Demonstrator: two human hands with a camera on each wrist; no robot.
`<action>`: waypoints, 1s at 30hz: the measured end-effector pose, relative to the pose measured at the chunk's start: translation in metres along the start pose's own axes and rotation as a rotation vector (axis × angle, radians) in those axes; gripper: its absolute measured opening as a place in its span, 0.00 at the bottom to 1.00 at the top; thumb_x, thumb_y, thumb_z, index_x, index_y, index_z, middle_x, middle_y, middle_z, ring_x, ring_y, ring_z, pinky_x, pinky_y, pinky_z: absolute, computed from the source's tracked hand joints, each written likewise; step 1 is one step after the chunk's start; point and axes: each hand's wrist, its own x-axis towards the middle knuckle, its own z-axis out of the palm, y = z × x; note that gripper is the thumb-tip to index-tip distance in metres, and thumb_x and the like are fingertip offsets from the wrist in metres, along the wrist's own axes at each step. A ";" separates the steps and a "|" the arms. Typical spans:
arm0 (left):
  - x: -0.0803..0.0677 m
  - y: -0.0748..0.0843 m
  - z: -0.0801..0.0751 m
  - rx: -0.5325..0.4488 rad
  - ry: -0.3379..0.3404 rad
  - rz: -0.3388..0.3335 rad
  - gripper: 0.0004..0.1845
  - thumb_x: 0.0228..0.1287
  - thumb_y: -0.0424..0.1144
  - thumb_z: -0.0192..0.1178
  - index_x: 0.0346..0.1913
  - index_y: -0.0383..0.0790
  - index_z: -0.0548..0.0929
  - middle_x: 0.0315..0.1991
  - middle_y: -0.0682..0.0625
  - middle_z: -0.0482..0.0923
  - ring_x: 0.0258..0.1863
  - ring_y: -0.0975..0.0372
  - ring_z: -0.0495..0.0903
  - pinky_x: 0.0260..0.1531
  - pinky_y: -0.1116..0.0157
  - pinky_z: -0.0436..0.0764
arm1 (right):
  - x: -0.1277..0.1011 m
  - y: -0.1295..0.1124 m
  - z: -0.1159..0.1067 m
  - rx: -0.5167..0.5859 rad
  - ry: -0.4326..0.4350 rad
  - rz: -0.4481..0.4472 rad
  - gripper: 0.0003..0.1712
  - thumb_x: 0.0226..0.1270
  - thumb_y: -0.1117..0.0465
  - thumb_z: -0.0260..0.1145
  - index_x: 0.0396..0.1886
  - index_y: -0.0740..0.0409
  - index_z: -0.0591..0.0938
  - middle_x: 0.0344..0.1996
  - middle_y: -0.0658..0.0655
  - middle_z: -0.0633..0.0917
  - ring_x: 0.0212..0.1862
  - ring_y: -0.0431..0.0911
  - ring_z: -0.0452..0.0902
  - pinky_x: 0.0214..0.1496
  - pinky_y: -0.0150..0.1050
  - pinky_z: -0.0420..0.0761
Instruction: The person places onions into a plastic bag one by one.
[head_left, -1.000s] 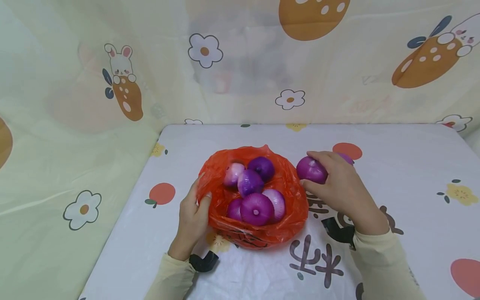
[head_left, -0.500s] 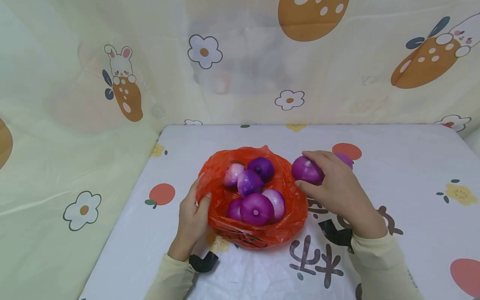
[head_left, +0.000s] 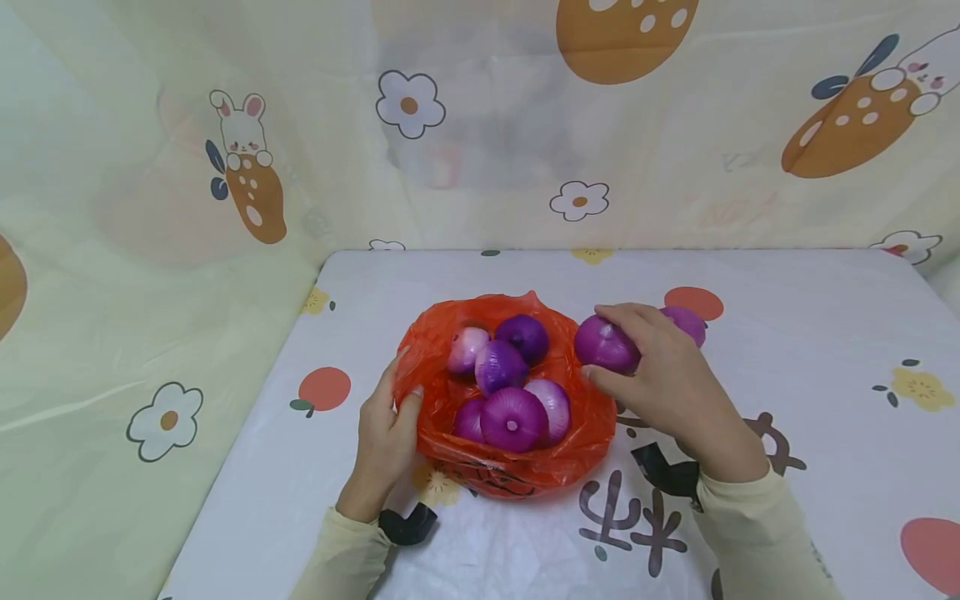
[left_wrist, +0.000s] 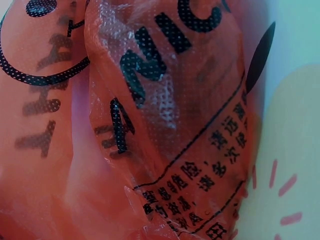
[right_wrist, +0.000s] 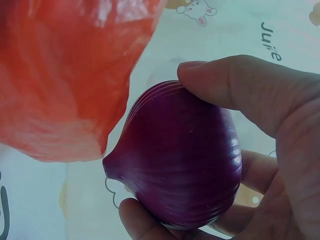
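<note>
- While the bag (head_left: 517, 467) rim is pinched by the left hand (head_left: 384, 433), six onions sit inside.
- An onion (head_left: 603, 343) is gripped by the right hand (head_left: 671, 379) just beside it.

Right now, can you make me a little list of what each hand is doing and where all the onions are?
Left hand: grips the edge of the red plastic bag
Right hand: holds a purple onion just beside the bag's right rim
Onions in bag: six, purple and pale
Loose onion: on the table behind the right hand
Table cover: white, printed with fruit
</note>
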 end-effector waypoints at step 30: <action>0.000 0.001 0.000 -0.006 -0.022 -0.021 0.30 0.76 0.32 0.54 0.78 0.45 0.67 0.70 0.48 0.77 0.63 0.52 0.82 0.54 0.54 0.85 | -0.004 -0.014 0.011 -0.005 0.019 -0.120 0.39 0.61 0.55 0.79 0.71 0.55 0.76 0.68 0.64 0.75 0.64 0.63 0.75 0.50 0.63 0.88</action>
